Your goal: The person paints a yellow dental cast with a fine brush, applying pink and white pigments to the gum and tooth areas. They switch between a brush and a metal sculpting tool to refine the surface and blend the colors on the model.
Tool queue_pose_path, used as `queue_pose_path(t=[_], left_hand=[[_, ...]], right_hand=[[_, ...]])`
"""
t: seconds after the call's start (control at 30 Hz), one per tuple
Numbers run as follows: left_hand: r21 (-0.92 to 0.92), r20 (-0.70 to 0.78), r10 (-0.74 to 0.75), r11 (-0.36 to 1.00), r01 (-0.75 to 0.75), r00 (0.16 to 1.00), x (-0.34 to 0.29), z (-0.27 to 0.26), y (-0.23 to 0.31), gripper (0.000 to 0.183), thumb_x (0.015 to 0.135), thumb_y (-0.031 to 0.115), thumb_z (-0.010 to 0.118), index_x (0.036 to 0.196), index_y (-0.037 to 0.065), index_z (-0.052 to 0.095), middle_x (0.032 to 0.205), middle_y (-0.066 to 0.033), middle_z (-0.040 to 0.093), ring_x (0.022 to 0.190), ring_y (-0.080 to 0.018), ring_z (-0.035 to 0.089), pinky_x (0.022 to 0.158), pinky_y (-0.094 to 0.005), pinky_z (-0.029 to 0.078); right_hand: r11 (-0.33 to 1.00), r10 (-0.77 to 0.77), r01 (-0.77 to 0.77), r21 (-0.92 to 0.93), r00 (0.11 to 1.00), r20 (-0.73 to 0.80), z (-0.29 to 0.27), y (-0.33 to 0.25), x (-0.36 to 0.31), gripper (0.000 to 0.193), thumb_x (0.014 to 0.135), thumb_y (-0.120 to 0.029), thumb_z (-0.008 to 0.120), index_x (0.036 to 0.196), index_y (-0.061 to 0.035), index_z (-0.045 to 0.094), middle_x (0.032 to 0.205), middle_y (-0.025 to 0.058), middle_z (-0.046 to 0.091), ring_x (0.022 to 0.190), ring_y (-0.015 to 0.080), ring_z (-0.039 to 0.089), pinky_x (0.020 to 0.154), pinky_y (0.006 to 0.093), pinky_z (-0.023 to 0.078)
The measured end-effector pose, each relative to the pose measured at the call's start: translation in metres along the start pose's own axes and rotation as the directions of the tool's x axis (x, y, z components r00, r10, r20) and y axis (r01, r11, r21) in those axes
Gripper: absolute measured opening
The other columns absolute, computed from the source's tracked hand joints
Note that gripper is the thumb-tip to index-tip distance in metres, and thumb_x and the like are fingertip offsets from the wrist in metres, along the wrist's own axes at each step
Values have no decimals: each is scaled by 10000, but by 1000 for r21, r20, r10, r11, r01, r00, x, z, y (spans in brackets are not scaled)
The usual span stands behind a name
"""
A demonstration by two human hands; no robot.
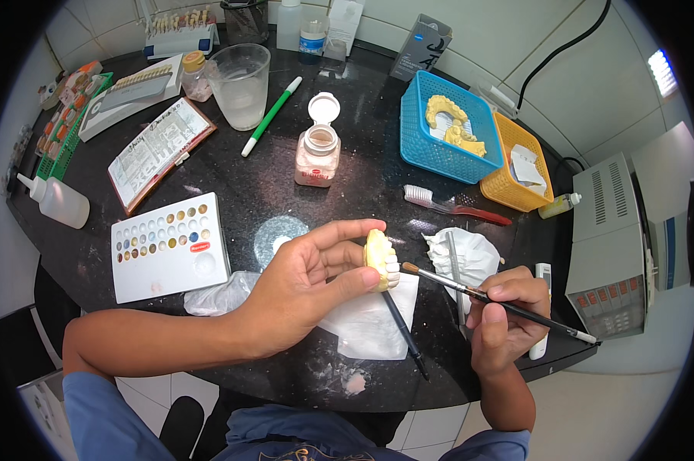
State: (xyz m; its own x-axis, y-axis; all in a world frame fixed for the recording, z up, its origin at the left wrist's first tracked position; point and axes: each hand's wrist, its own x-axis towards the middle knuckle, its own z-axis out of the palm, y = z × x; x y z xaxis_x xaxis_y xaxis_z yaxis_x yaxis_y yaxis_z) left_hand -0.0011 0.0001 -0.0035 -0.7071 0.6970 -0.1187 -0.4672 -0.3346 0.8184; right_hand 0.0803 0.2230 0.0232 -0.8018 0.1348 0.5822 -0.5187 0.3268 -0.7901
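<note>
Curving half-open, my left hand [305, 269] holds a yellow-and-white dental model [378, 261] between thumb [355, 285] and forefinger [356, 230]. My right hand [508, 316] pinches a black-handled paintbrush [456, 286].

Head camera: fisheye, above and behind the bare left hand [299, 284] and bare right hand [508, 323].
Worktop facing: downward, forward across the glossy black speckled worktop [370, 154].
Hand distance: near.

Your dental cast [375, 257] is yellow with white teeth [392, 270], and your brush [472, 293] is black with a silvery ferrule [441, 279] and brown tip [410, 268]. You face a black, pale-speckled countertop [378, 196], a blue lattice-patterned basket [439, 165], an orange lattice-patterned basket [508, 192], a green marker [272, 115] with white ends, and a white palette [170, 275] spotted brown and blue.
</note>
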Motion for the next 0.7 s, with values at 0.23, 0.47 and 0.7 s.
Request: queue_pose_path(t=[0.23, 0.47, 0.7], left_hand=[[15, -8, 1, 1000, -1, 1000, 0, 0, 0, 542, 902, 45, 592, 1377, -31, 341, 1149, -147, 604, 1078, -163, 589, 967, -287, 463], [3, -20, -12, 1000, 12, 1000, 0, 0, 0, 543, 907, 60, 594, 1378, -34, 341, 1169, -151, 597, 1093, -170, 585, 975, -295, 463], [8, -21, -29, 1000, 30, 999, 0, 0, 0, 542, 920, 89, 587, 1382, -41, 335, 1178, -150, 590, 1092, -176, 589, 979, -312, 475]], right_hand=[[999, -29, 30, -13, 999, 34, -4, 2, -2, 151, 776, -37, 627, 893, 27, 557, 774, 141, 600, 633, 138, 562, 590, 229, 467], [999, -52, 52, -11, 997, 56, -3, -1, -2, 152, 760, -21, 629, 890, 31, 570, 747, 145, 617, 595, 144, 574, 565, 213, 469], [998, -46, 51, -47, 995, 91, 3, -3, -1, 132, 756, -16, 631, 865, 31, 573, 753, 155, 627, 617, 161, 603, 574, 232, 493]])
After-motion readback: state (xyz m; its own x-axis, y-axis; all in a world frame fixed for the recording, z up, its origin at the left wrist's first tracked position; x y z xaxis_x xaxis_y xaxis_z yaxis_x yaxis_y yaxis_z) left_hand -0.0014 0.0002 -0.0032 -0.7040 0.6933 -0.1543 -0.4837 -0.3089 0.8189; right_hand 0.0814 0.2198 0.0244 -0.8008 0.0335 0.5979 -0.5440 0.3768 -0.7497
